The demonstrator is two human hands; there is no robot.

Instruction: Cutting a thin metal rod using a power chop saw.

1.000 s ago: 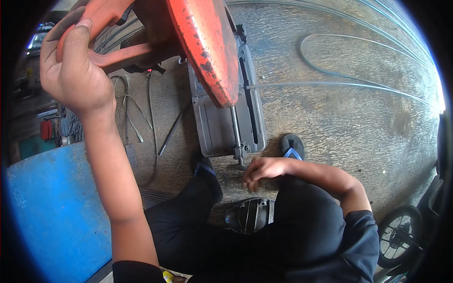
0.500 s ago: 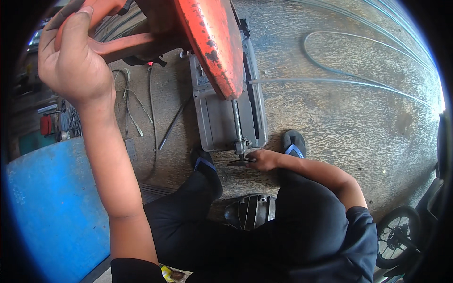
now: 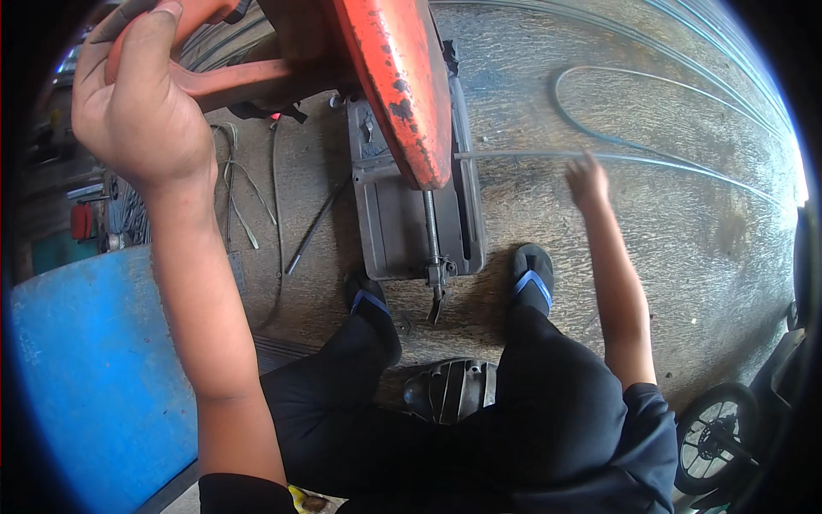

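Observation:
My left hand (image 3: 141, 111) is closed around the red handle (image 3: 184, 34) of a cut-off saw with a worn red blade guard (image 3: 398, 94). Below the guard lies the saw's grey base (image 3: 385, 231), with a threaded clamp screw (image 3: 431, 223) running toward me and ending in a small crank handle (image 3: 437, 307). A thin metal rod (image 3: 514, 155) extends rightward from the base. My right hand (image 3: 588, 182) is at this rod, blurred by motion; whether its fingers grip the rod is unclear.
More long rods (image 3: 685, 47) curve along the right. A blue panel (image 3: 103, 368) stands at left; loose cords and a dark bar (image 3: 317, 227) lie nearby. Between my sandalled feet and seat is a ribbed metal part (image 3: 449, 390). A spoked wheel (image 3: 717, 437) is at lower right.
My right hand has left the clamp screw's crank handle and moved up and right to the rod. The crank handle now points toward me. My left hand stays on the saw handle.

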